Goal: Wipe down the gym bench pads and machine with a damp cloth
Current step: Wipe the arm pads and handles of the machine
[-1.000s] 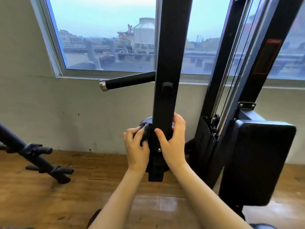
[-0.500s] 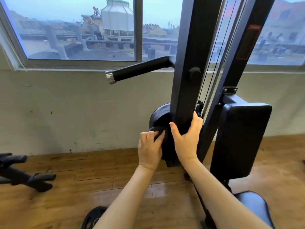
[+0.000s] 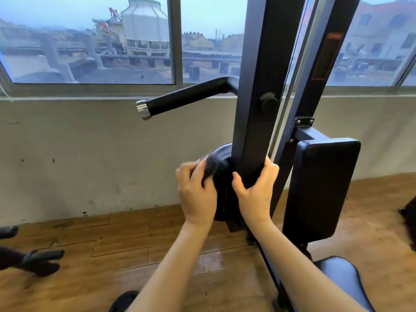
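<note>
A black gym machine stands before me, with a broad upright post (image 3: 258, 91) in the middle. My right hand (image 3: 254, 190) grips the lower end of that post. My left hand (image 3: 198, 192) holds a dark cloth (image 3: 210, 166) bunched in its fingers against the round black weight plate (image 3: 221, 158) mounted left of the post; the cloth is blurred. A black back pad (image 3: 319, 188) hangs upright on the right, and a seat pad (image 3: 342, 280) shows at the bottom right.
A black handle bar with a chrome cap (image 3: 180, 99) juts left from the post at chest height. Another machine's black foot pegs (image 3: 33, 260) sit on the wooden floor at the left. A weight plate (image 3: 122, 300) lies by my left forearm. Behind is a wall with windows.
The view has shifted left and closer to the machine. My left hand has slid the cloth up and left over the weight plate, while my right hand stays on the post.
</note>
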The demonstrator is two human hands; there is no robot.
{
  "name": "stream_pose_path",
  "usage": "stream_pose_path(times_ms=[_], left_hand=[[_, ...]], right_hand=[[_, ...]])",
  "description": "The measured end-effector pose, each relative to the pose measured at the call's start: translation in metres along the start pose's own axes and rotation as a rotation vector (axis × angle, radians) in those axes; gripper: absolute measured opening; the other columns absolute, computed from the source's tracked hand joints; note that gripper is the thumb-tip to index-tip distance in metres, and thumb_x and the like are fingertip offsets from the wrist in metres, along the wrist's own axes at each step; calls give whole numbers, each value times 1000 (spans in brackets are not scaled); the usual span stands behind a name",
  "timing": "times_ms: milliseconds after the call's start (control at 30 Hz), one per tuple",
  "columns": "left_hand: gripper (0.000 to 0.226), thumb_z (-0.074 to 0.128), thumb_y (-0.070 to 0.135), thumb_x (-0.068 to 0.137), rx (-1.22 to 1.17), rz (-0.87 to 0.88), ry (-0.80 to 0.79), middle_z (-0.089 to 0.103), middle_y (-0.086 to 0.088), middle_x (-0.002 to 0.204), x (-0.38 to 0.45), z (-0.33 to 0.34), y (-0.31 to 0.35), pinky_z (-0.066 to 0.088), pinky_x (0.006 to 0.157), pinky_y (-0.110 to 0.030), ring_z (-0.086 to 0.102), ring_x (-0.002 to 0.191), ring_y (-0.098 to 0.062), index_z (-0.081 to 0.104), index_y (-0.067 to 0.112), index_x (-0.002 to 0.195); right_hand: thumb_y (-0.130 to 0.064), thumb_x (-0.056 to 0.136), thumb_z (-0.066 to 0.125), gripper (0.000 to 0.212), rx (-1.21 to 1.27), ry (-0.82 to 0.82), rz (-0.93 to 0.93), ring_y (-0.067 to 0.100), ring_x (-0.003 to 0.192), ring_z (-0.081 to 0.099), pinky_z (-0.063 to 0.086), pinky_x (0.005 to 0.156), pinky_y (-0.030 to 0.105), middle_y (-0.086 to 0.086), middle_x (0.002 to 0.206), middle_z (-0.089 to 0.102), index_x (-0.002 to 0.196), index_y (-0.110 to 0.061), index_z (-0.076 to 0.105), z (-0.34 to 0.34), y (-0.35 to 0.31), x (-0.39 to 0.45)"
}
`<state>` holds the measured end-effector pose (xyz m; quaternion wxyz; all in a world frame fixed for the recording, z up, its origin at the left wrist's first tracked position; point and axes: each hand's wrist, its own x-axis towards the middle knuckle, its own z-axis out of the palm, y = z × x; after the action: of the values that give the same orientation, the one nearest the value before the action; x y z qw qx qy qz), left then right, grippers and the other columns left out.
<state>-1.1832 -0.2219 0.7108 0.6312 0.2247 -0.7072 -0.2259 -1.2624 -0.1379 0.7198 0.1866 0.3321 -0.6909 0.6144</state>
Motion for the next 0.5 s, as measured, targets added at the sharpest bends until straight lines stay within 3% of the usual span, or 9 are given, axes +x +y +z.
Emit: stream_pose_path(times_ms=[133,267,333,400,467,500], left_hand=[[22,52,13,89,88,84,-161,53,-3,82,31,18,-3,37,65,-13,45,82,-14,70,7,101],[17,58,15,92,67,-244,-303,45,3,69,-23,2,-51,42,61,-29,48,66,-19,68,10,79],[16,64,8,88,50,-403,-393,46,1,67,-38,-7,-51,41,59,-26,49,62,-13,68,11,74],[19,65,8,87,-15,-459,-251,46,5,68,-15,-1,-33,36,60,-20,48,62,-5,63,15,69],[19,64,12,88,-90,-368,-104,45,12,74,27,10,-4,35,63,-15,48,67,-2,58,17,71],[16,63,12,89,-126,-308,-127,45,14,77,46,17,8,37,65,-11,49,71,-2,60,17,74]], right_hand=[[-30,72,68,67,-5,4,-4,4,95,40,40,83,7,-3,105,35,128,-4,41,-1,1,1],[-40,71,62,71,13,9,-13,1,94,41,41,82,7,-7,103,33,128,-4,40,-3,5,5],[-41,70,61,71,13,6,-7,-5,93,40,39,82,5,-5,103,34,127,-3,41,-4,8,7],[-40,70,62,71,13,10,-7,-7,96,40,39,81,4,-4,102,35,126,-2,42,-5,10,9],[-35,71,67,71,4,1,-2,-10,96,40,38,81,4,-3,102,35,126,0,42,-5,12,10],[-30,71,69,69,-8,-2,-7,-12,95,39,38,81,3,-2,102,36,126,2,42,-6,13,10]])
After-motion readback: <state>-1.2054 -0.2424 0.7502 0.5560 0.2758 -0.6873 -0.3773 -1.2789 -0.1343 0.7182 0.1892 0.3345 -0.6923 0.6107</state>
